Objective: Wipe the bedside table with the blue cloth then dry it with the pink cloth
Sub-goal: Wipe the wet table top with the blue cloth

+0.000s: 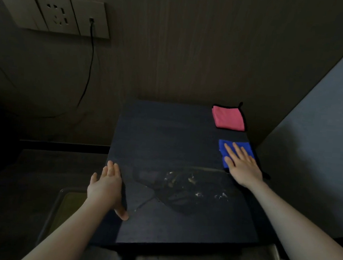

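Observation:
The dark bedside table (166, 133) fills the middle of the view, with a wet, shiny patch (184, 188) near its front. A folded blue cloth (226, 147) lies at the table's right edge. My right hand (241, 164) rests flat on it, fingers spread, palm down. The folded pink cloth (228, 118) lies in the far right corner, untouched. My left hand (108, 184) is against the table's left edge, fingers straight and together, thumb on the top surface, holding nothing.
A wall socket panel (52, 13) with a plugged black cable (89, 66) is at the upper left. A grey wall (320, 131) stands close on the right. Lower dark surfaces lie to the left of the table.

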